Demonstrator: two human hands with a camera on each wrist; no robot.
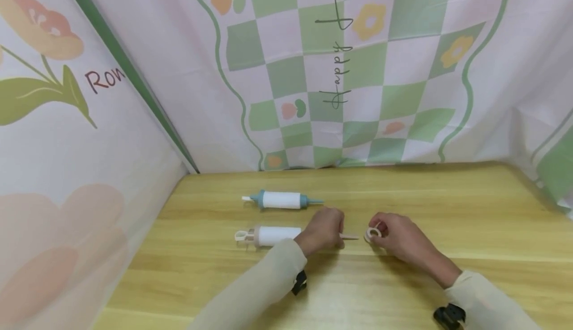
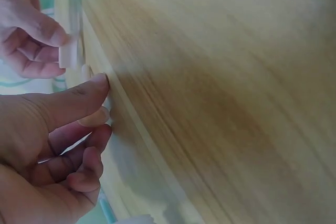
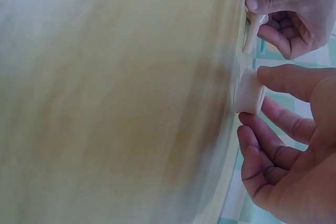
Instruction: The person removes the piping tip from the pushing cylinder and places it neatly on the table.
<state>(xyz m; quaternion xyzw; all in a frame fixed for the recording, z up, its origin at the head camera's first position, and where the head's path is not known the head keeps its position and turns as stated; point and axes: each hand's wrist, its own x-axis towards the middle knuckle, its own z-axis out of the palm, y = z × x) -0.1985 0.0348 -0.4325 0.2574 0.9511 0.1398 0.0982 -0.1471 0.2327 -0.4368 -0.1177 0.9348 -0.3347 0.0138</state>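
Observation:
A white syringe-like tube with a beige collar and a looped plunger handle lies across the table. At its right end my left hand pinches the base of the tapered beige nozzle between thumb and fingers; the nozzle tip sticks out past them. Just right of that tip, my right hand holds a small beige ring between thumb and fingers, close over the table. In the right wrist view the ring appears as a short, smooth band. The left hand hides the tube's front end.
Behind the beige tube lies a similar white tube with blue ends, its thin nozzle pointing right. The wood-grain table meets a patterned curtain at the back, and another printed cloth hangs on the left.

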